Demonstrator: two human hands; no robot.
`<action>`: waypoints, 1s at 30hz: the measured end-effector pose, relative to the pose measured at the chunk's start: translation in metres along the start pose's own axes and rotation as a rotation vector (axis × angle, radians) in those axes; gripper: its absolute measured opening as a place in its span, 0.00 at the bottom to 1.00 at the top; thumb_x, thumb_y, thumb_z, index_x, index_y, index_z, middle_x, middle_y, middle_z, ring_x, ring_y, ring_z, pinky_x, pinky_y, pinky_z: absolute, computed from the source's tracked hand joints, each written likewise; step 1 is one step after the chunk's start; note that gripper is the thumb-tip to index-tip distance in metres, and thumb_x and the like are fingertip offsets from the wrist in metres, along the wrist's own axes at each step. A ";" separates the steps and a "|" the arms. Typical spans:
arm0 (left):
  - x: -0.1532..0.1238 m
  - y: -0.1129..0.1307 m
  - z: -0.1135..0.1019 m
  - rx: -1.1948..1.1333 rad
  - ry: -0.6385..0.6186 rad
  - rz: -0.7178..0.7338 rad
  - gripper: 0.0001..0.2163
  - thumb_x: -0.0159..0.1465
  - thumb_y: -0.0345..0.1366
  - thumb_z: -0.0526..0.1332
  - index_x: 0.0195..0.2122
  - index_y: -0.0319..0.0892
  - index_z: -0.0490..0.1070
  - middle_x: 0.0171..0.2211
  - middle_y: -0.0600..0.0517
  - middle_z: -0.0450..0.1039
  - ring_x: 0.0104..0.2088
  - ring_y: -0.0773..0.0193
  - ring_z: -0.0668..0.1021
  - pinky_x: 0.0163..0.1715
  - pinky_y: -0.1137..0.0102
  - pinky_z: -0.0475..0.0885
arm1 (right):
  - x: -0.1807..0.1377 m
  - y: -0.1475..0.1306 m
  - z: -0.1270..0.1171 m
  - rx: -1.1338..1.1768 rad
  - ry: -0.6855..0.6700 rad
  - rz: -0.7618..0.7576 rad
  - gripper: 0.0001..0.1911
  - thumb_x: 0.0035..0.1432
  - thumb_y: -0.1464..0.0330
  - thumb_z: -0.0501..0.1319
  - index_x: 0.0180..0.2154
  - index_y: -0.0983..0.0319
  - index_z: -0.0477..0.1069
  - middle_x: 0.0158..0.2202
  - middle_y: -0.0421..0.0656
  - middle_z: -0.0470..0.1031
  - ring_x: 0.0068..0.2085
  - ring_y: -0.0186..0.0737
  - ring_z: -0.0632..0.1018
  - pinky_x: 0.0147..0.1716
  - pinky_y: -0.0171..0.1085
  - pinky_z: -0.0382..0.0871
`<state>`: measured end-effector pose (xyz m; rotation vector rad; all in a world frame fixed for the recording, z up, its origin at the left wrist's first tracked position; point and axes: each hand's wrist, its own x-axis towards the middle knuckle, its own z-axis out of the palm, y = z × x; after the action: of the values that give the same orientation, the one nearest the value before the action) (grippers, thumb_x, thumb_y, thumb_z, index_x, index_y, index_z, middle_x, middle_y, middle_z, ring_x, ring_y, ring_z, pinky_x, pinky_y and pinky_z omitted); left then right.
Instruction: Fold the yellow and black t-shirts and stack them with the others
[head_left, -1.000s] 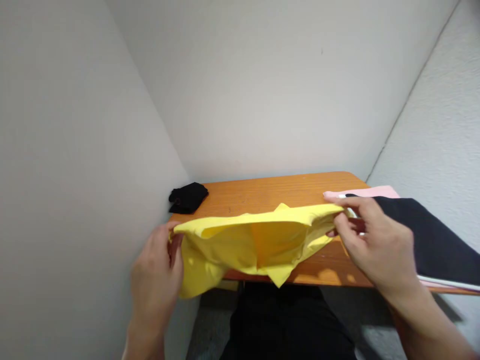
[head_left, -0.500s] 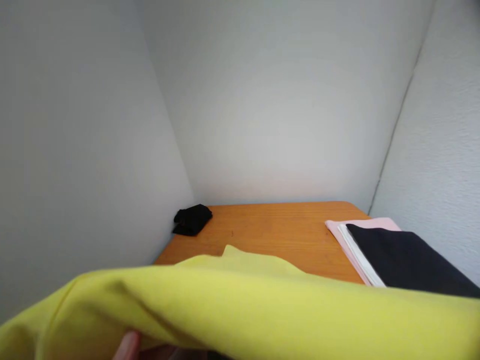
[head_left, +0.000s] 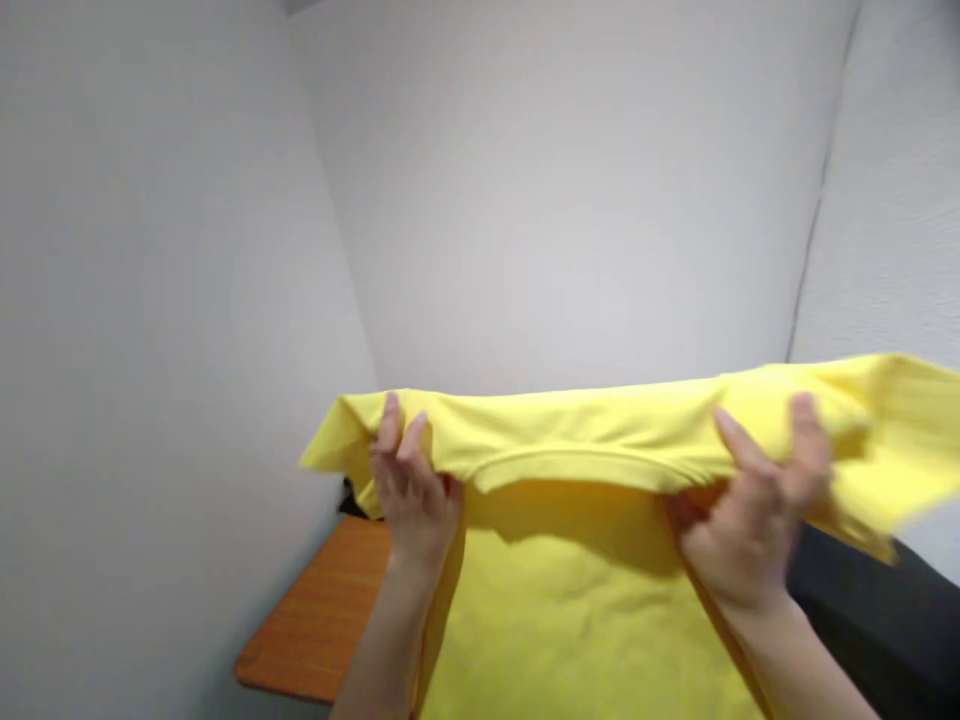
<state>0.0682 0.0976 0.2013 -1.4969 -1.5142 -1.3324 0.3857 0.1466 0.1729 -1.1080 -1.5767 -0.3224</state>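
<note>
A yellow shirt is held up and spread in front of me, above the wooden table. My left hand grips its upper edge near the left shoulder, fingers wrapped over the fabric. My right hand grips the upper edge on the right, beside the round collar. The rest of the cloth hangs down and covers most of the table. The shirt's right end is blurred.
White walls close in on the left, back and right. A small black cloth peeks out at the table's far left corner behind the shirt. A dark folded garment lies at the right under the shirt's edge.
The shirt was bunched low between my hands, swept close past the camera, and now hangs spread and raised. Both hands have moved up and apart, and the view has tilted upward.
</note>
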 end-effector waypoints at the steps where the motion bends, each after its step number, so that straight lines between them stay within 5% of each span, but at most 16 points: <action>1: 0.003 -0.007 0.022 0.032 -0.113 -0.014 0.28 0.67 0.33 0.57 0.66 0.40 0.48 0.69 0.37 0.45 0.69 0.45 0.52 0.63 0.46 0.59 | 0.002 -0.002 0.019 -0.014 -0.028 0.015 0.37 0.62 0.70 0.56 0.69 0.54 0.45 0.70 0.52 0.40 0.68 0.63 0.52 0.61 0.58 0.59; 4: -0.005 -0.039 0.092 0.101 -0.465 -0.095 0.30 0.67 0.32 0.53 0.68 0.35 0.42 0.71 0.34 0.40 0.71 0.49 0.47 0.65 0.51 0.57 | -0.002 0.020 0.083 -0.085 -0.281 0.088 0.42 0.60 0.71 0.55 0.70 0.62 0.38 0.71 0.56 0.36 0.69 0.61 0.51 0.61 0.54 0.60; 7: -0.048 -0.075 0.141 0.137 -0.762 -0.131 0.25 0.67 0.36 0.52 0.64 0.31 0.55 0.67 0.33 0.53 0.68 0.46 0.57 0.64 0.51 0.57 | -0.037 0.066 0.137 -0.226 -0.650 0.159 0.40 0.63 0.66 0.54 0.70 0.69 0.39 0.68 0.60 0.50 0.68 0.58 0.55 0.62 0.53 0.57; 9: -0.083 -0.095 0.156 0.163 -0.948 -0.144 0.24 0.68 0.41 0.50 0.61 0.33 0.61 0.66 0.34 0.57 0.67 0.44 0.60 0.63 0.50 0.57 | -0.069 0.092 0.158 -0.295 -0.834 0.181 0.34 0.65 0.60 0.51 0.68 0.69 0.51 0.66 0.59 0.57 0.67 0.60 0.57 0.63 0.55 0.55; 12: -0.123 -0.114 0.161 0.210 -1.126 -0.153 0.28 0.70 0.49 0.44 0.64 0.36 0.60 0.68 0.38 0.52 0.68 0.45 0.56 0.64 0.49 0.55 | -0.105 0.115 0.173 -0.333 -0.936 0.225 0.33 0.65 0.53 0.51 0.64 0.66 0.61 0.65 0.57 0.59 0.66 0.67 0.56 0.61 0.61 0.54; 18: -0.130 -0.137 0.169 0.339 -1.239 -0.196 0.35 0.69 0.56 0.35 0.69 0.39 0.49 0.71 0.42 0.40 0.71 0.50 0.47 0.66 0.48 0.46 | -0.108 0.129 0.184 -0.412 -1.054 0.268 0.41 0.64 0.42 0.46 0.69 0.58 0.52 0.72 0.47 0.42 0.69 0.68 0.42 0.63 0.64 0.43; 22: -0.117 -0.146 0.181 0.404 -1.260 -0.202 0.35 0.68 0.56 0.37 0.70 0.38 0.47 0.71 0.40 0.42 0.70 0.49 0.49 0.66 0.46 0.44 | -0.097 0.123 0.190 -0.472 -1.052 0.269 0.41 0.64 0.41 0.45 0.69 0.57 0.51 0.72 0.46 0.43 0.68 0.70 0.44 0.63 0.64 0.43; 26: -0.106 -0.136 0.192 0.426 -1.234 -0.137 0.33 0.68 0.54 0.42 0.68 0.38 0.54 0.69 0.38 0.48 0.70 0.43 0.51 0.65 0.42 0.36 | -0.072 0.122 0.196 -0.493 -0.993 0.247 0.42 0.65 0.41 0.42 0.67 0.62 0.58 0.68 0.56 0.54 0.65 0.71 0.55 0.59 0.63 0.49; 30: -0.109 -0.115 0.201 0.346 -1.217 -0.022 0.31 0.69 0.55 0.40 0.70 0.48 0.48 0.72 0.48 0.39 0.71 0.51 0.42 0.67 0.51 0.34 | -0.046 0.144 0.207 -0.487 -0.960 0.190 0.35 0.70 0.49 0.39 0.69 0.61 0.50 0.71 0.52 0.46 0.70 0.58 0.43 0.65 0.56 0.36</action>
<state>0.0191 0.2655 0.0139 -2.1475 -2.2652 0.0152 0.3667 0.3458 0.0134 -1.9598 -2.2567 -0.0196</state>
